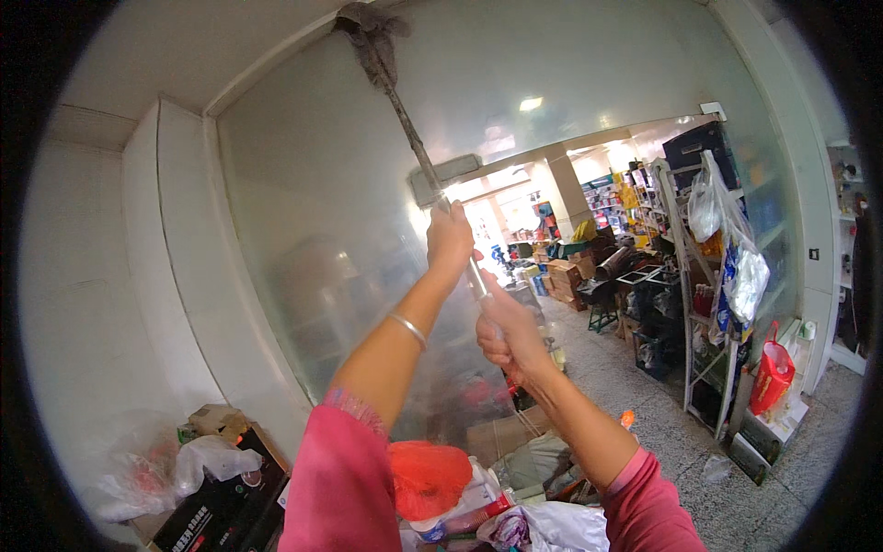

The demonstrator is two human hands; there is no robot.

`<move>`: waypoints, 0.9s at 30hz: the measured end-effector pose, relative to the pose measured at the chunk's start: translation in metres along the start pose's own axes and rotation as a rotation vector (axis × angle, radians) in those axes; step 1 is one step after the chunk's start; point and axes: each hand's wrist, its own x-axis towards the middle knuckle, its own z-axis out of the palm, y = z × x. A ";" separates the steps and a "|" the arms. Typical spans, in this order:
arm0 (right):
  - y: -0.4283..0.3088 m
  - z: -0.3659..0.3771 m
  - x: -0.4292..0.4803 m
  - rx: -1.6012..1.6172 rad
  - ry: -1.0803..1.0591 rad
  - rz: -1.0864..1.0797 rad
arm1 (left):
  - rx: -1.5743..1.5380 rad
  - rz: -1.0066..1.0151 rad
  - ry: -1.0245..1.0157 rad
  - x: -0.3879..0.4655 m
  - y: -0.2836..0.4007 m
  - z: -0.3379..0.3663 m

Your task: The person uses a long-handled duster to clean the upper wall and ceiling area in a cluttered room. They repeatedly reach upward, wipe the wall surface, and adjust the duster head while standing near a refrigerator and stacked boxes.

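Observation:
My left hand (450,238) is closed around the middle of a long pole (407,124), with a bracelet on that wrist. Lower down, my right hand (509,331) grips the same pole near its bottom end. The pole slants up and to the left. At its top a grey-brown cloth (376,41) is bunched, held up against the upper edge of a large frosted glass partition (310,172). Whether the cloth is tied on cannot be told.
Below my arms lie a red plastic bag (428,479) and heaped bags. A black printed box (227,510) stands lower left. At right are a metal stepladder (679,276) with hanging plastic bags and a red carrier bag (772,376). Cardboard boxes (566,276) stand beyond the partition.

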 end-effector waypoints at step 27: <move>0.107 0.062 -0.214 0.241 0.132 0.235 | -0.713 -0.138 -0.337 -0.220 -0.084 -0.069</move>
